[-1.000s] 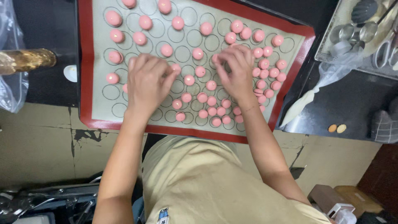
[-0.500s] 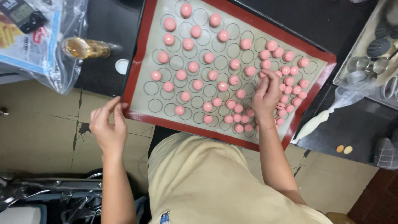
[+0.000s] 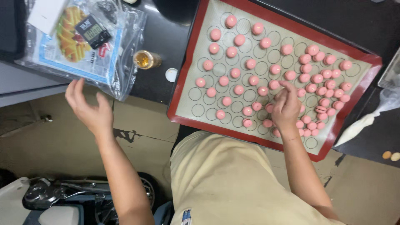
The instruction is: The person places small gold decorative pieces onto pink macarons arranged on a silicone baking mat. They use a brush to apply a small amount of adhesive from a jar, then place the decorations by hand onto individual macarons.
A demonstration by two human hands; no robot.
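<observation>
Head view: nearest, the left hand [image 3: 89, 110] is held open and empty off the table [image 3: 158, 89] edge below a plastic bag [image 3: 83, 41], while the right hand [image 3: 286, 107], fingers curled, is rested on the pink cookies [image 3: 308, 89] crowded toward the far right of the baking mat [image 3: 185, 75].

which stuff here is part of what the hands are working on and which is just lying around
In the job:
- right hand, over the pink shells
- pink shells
- red-edged baking mat with printed circles

Lying about:
- clear bag with a small scale inside, near the empty left hand
- small amber jar
- white lid
- piping bag
</observation>
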